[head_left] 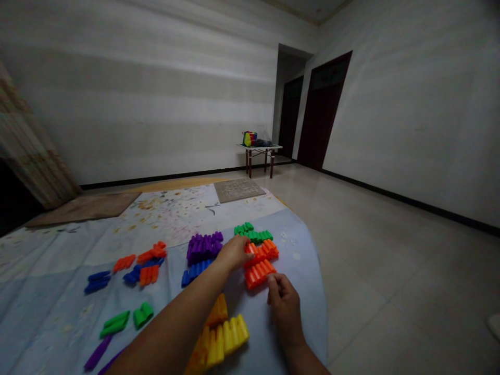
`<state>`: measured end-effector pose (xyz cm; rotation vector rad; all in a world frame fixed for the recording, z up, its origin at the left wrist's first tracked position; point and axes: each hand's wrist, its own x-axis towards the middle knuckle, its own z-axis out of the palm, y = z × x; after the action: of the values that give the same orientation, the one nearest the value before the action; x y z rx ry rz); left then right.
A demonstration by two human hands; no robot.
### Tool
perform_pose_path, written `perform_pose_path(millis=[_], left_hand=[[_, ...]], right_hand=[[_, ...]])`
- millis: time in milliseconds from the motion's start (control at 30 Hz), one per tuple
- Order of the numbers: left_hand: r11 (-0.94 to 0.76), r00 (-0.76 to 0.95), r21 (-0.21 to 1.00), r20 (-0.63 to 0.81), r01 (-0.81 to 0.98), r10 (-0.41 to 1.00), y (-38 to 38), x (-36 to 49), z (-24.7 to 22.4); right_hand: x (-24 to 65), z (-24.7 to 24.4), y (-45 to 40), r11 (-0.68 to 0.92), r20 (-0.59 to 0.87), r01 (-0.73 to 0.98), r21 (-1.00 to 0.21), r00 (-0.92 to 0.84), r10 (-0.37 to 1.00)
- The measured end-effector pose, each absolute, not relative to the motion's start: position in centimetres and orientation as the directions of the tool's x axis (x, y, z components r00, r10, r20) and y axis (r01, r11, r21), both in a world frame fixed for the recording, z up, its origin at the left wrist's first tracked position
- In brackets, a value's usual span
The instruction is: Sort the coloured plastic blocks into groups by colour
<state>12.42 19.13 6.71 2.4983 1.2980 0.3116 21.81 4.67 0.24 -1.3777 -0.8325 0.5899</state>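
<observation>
Rows of orange ribbed plastic pieces (260, 274) lie on the cloth-covered table in front of me. My left hand (234, 252) reaches over from the left, its fingers closed at the left end of the upper orange row; part of the grip is hidden. My right hand (284, 302) is curled beside the lower row's right end, fingertips close to it; whatever it may hold is hidden. Green pieces (255, 235) sit just beyond, while purple pieces (201, 247) and blue pieces (197, 271) lie left of my left hand. Yellow pieces (230, 336) are nearer, partly behind my left forearm.
Scattered at the left are orange pieces (124, 263), blue pieces (97, 282), green pieces (115, 324) and a purple piece (97, 354). A grey mat (239, 190) and a brown mat (86, 207) lie farther back. A small table (260, 148) stands by the wall.
</observation>
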Motion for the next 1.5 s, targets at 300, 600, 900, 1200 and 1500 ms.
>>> perform_pose_path(millis=[300,600,900,1200,1500], left_hand=[[-0.535,0.568,0.366,0.020,0.762,0.823,19.0,12.0,6.7],[-0.523,0.568,0.397,0.005,0.754,0.823,19.3,12.4,5.8],[-0.493,0.514,0.493,0.103,0.717,0.851,19.5,10.1,7.5],[-0.270,0.149,0.685,0.232,0.677,0.961,20.0,-4.4,9.4],[-0.066,0.011,0.701,0.082,0.710,0.997,16.2,-17.1,5.7]], right_hand=[[21.7,0.1,4.6,0.115,0.158,0.111,-0.987,0.580,0.799],[21.7,-0.5,4.8,0.119,0.170,0.127,-0.985,0.563,0.809],[21.8,-0.6,4.8,0.086,0.134,0.112,-0.990,0.551,0.824],[21.9,0.0,3.8,0.037,0.141,0.202,-0.979,0.530,0.836],[22.1,0.3,3.5,-0.027,0.104,0.243,-0.970,0.511,0.853]])
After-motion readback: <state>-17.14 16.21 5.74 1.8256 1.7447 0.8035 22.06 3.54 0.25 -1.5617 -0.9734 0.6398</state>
